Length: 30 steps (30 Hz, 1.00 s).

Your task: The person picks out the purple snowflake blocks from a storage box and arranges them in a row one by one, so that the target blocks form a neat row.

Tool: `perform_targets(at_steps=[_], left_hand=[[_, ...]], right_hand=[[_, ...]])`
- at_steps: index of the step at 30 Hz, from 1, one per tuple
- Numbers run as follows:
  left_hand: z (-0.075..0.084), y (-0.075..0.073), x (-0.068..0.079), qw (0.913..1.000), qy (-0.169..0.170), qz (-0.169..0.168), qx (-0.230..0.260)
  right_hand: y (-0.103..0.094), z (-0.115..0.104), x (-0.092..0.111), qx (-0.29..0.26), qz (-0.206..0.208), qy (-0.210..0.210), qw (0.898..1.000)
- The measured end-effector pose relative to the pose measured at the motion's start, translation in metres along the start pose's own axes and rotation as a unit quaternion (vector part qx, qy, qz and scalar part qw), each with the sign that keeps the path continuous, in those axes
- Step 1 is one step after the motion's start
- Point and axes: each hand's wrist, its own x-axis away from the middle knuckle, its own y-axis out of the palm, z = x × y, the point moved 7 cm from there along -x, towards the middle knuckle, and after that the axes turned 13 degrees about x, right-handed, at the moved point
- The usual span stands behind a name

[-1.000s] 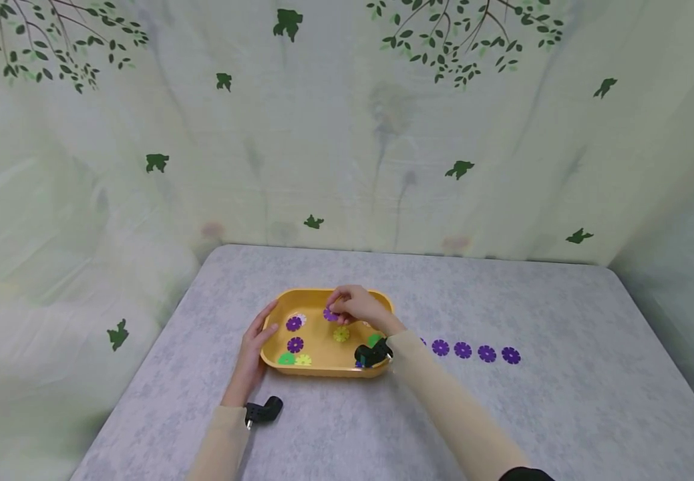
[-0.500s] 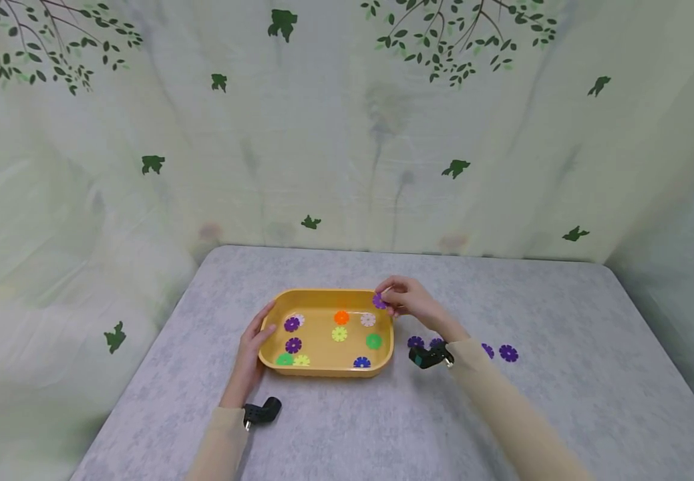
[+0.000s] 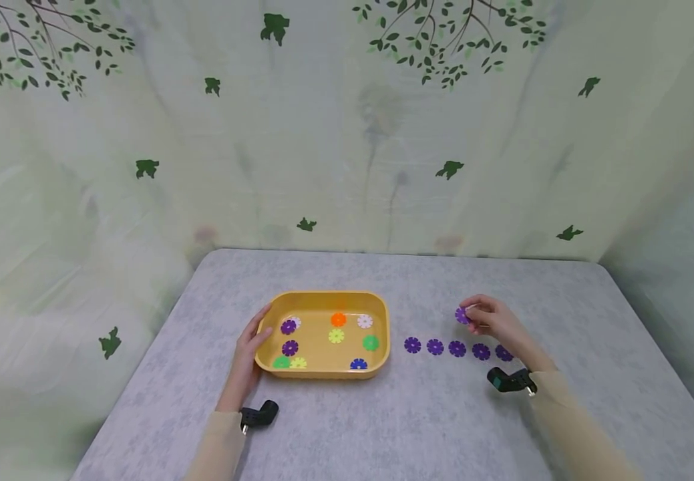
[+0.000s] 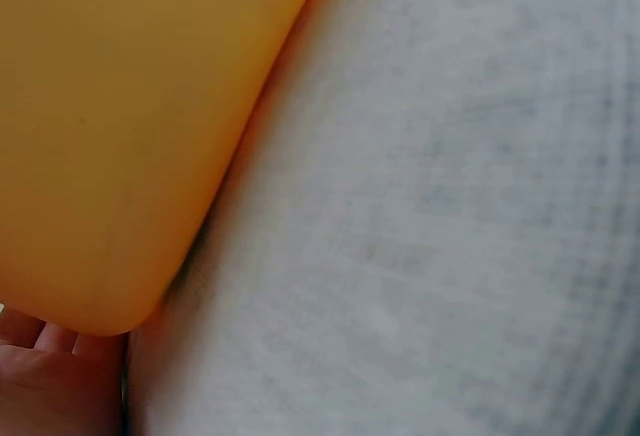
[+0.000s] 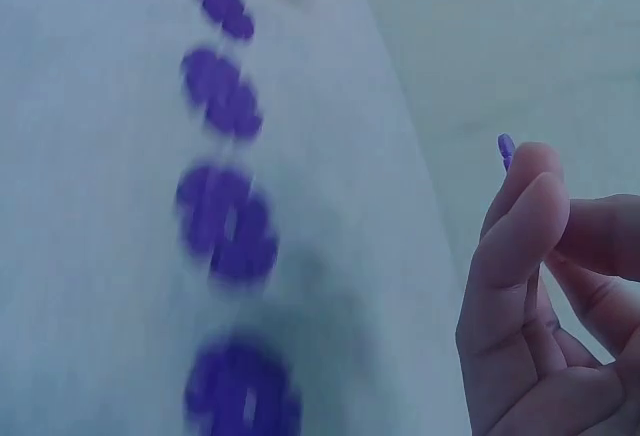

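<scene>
My right hand (image 3: 499, 326) pinches a purple flower-shaped notched disc (image 3: 461, 316) between thumb and fingers, above a row of similar purple discs (image 3: 435, 347). In the right wrist view only a small edge of the held disc (image 5: 506, 149) shows past the fingertips. A yellow tray (image 3: 316, 349) stands left of the row. At its left end, my left hand (image 3: 246, 357) grips the rim, thumb over the edge and fingers along the outside wall. The left wrist view shows the tray's outer wall (image 4: 120, 146), with part of the left hand (image 4: 60, 381) at its corner.
Inside the tray lie several discs: purple, white, an orange disc (image 3: 338, 319), yellow, green and a blue disc (image 3: 359, 364). The grey tabletop (image 3: 347, 427) ends at a leaf-printed curtain (image 3: 347, 133) behind. Both wrists carry a black camera (image 3: 259, 414).
My right hand has lifted the purple disc out of the tray and carried it right, over the row. The left hand stays at the tray's left end.
</scene>
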Motion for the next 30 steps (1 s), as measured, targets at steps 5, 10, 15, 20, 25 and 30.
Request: perform_targets(at_steps=[5, 10, 15, 20, 25, 30], left_hand=[[0.0, -0.001, 0.001, 1.0, -0.004, 0.001, 0.006], [0.001, 0.0, 0.0, 0.9999, -0.007, -0.004, 0.006], [0.001, 0.0, 0.001, 0.9999, -0.01, -0.005, 0.003], [0.002, -0.002, 0.002, 0.9999, -0.012, 0.003, 0.003], [0.0, -0.003, 0.001, 0.9998, -0.017, 0.001, 0.003], [-0.002, 0.0, 0.0, 0.9998, -0.02, -0.003, 0.004]], right_hand=[[-0.033, 0.034, 0.026, 0.0, 0.029, 0.024, 0.999], [-0.056, 0.056, 0.051, 0.016, 0.058, 0.028, 0.998], [-0.067, 0.072, 0.069, 0.054, 0.07, 0.05, 0.995], [-0.067, 0.077, 0.075, 0.092, 0.076, 0.062, 0.991], [-0.064, 0.077, 0.076, 0.164, 0.086, 0.079, 0.979], [-0.067, 0.074, 0.078, 0.181, 0.093, 0.094, 0.975]])
